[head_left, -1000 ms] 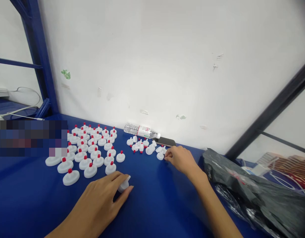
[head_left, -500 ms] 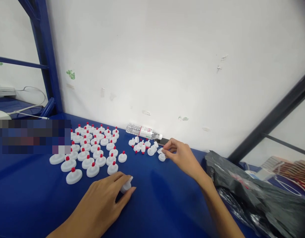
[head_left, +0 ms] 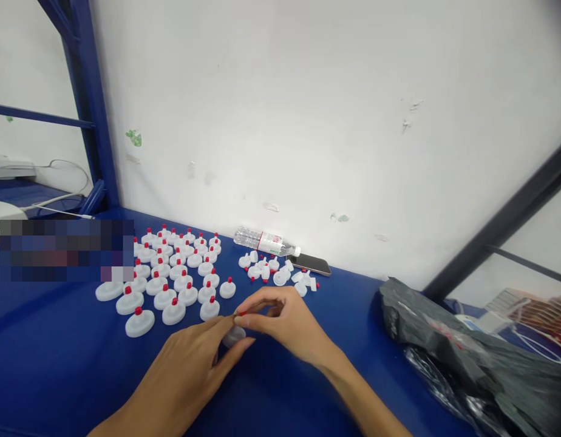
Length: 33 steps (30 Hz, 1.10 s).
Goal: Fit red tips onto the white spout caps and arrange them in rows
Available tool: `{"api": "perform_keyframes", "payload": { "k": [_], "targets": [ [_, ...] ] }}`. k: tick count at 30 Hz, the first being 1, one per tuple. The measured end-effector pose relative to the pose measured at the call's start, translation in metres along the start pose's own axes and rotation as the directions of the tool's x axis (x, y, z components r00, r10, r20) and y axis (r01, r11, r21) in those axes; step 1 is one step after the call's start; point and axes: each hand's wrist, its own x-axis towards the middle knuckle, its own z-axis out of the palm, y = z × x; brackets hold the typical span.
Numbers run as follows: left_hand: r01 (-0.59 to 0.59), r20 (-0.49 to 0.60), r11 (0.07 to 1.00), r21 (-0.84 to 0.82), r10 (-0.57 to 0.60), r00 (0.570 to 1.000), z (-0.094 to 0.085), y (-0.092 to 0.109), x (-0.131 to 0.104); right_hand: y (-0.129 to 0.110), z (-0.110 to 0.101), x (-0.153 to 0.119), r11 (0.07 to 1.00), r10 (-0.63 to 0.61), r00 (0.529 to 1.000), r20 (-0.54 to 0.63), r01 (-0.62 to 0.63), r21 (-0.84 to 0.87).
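Note:
My left hand grips a round white plastic cap against the blue table, thumb on one side and fingers on the other. Just above it, my right hand pinches a small red tip at the top of that cap. To the left stand several white caps with red tips, upright in loose rows. Beyond my right hand lies a small pile of loose white caps and red pieces, some tipped on their sides.
A clear plastic bottle lies along the wall, beside a phone. A dark plastic bag takes up the right side of the blue table. Blue frame posts rise at the left.
My right hand has come from the loose pile back to the cap in my left hand, with a red tip in its fingers. The phone now shows. My left hand keeps its grip.

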Motion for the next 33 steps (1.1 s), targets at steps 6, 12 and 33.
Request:
{"api": "perform_keyframes", "payload": {
  "k": [6,12,33],
  "targets": [
    [0.193,-0.014,0.981,-0.021,-0.193,0.981,0.000,-0.001,0.000,0.005,0.005,0.002,0.991,0.000,1.000,-0.032,0.004,0.131],
    [0.222,-0.064,0.970,-0.102,-0.229,0.971,0.002,-0.001,-0.001,0.011,0.010,0.002,0.975,0.027,0.999,-0.028,-0.020,0.223],
    [-0.056,-0.111,0.998,0.009,0.057,0.992,-0.001,0.006,-0.003,0.040,0.003,0.013,0.986,-0.075,0.965,-0.251,0.035,-0.162]
  ]
}}
